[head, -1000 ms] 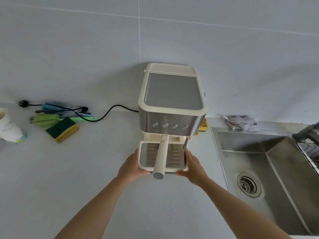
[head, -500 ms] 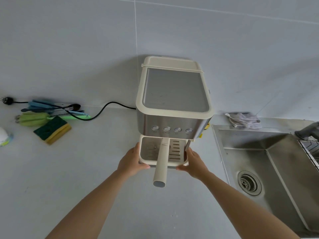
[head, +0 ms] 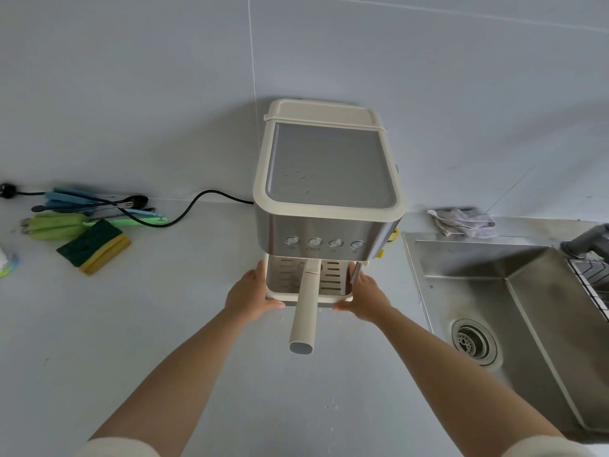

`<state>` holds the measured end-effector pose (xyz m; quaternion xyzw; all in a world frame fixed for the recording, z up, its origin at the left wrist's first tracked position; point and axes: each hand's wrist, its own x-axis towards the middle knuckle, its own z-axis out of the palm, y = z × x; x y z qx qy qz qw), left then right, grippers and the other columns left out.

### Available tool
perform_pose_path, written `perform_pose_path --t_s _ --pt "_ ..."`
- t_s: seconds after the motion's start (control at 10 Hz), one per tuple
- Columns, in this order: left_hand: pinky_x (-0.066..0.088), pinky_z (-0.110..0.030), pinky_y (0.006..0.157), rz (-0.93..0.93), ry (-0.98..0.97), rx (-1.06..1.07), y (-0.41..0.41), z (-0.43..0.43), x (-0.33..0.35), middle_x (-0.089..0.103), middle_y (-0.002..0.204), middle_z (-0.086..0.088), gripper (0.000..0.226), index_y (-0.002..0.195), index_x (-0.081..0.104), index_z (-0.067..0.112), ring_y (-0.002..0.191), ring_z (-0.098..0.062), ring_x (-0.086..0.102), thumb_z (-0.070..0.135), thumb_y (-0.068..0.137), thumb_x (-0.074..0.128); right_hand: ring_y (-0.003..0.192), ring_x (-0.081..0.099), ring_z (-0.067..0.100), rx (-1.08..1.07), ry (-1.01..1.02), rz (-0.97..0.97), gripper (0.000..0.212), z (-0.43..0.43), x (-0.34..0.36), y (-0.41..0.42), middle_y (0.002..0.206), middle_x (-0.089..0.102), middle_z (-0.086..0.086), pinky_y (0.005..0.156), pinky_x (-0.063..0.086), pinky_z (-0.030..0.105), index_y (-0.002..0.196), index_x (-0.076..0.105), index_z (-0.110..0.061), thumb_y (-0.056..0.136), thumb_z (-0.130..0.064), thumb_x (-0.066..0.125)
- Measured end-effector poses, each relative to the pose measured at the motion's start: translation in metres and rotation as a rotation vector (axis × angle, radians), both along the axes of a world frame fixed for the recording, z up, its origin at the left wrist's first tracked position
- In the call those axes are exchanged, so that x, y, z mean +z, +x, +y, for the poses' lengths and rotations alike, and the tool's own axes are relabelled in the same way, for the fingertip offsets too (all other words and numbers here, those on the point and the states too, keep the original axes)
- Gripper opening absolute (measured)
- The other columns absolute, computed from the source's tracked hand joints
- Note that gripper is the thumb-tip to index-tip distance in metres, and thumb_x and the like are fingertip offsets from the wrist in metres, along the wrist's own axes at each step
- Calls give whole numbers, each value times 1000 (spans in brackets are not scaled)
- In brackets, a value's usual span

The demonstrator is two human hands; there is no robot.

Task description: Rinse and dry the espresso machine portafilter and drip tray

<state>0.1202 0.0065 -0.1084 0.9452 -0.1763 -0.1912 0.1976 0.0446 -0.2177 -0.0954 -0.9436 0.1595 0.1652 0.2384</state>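
Note:
A cream and steel espresso machine [head: 329, 179] stands on the grey counter against the wall. Its cream drip tray [head: 283, 278] with a slotted grate sits at the machine's base. The portafilter [head: 306, 311] is locked in above it, its cream handle pointing toward me. My left hand [head: 250, 298] grips the tray's left front corner, thumb curled along the front edge. My right hand [head: 362, 296] grips the right front corner the same way.
A steel sink [head: 514, 324] with a drain lies to the right, a dark faucet [head: 590, 242] and a rack at its far edge. A grey cloth [head: 461, 221] lies behind the sink. At the left lie a green-yellow sponge [head: 94, 247], brushes, utensils and the black power cord [head: 197, 202].
The tray has slid back under the machine, so less of it shows in front. Both hands followed it inward. The camera has shifted closer and a little left.

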Motion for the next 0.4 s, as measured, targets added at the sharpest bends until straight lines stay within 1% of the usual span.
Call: perform_pose_path --t_s 0.1,0.2,0.3,0.4 --pt "45 -37 91 -23 -5 -4 -3 1 1 44 137 -7 99 146 12 10 125 -24 42 43 74 71 128 36 21 7 -39 -10 83 3 4 -4 136 40 3 103 39 36 142 23 -14 78 -35 70" --pt "43 -36 95 -76 -18 -20 -8 3 4 36 145 -5 90 146 15 10 130 -23 38 42 79 66 133 32 22 16 -73 -28 91 5 4 -10 144 33 3 108 37 38 145 14 -12 78 -40 69" --pt "34 -35 103 -142 9 -34 -20 9 18 24 152 -10 86 147 11 4 138 -23 28 42 85 59 139 23 23 -8 -71 -55 97 12 15 -23 152 21 6 113 31 39 148 4 -10 80 -44 65" --pt "22 -37 113 -223 10 -13 -32 17 27 11 157 -13 82 147 5 2 144 -26 17 44 91 48 146 3 22 -3 -78 -99 98 19 26 -37 158 -1 6 119 14 37 147 -10 -8 87 -46 56"
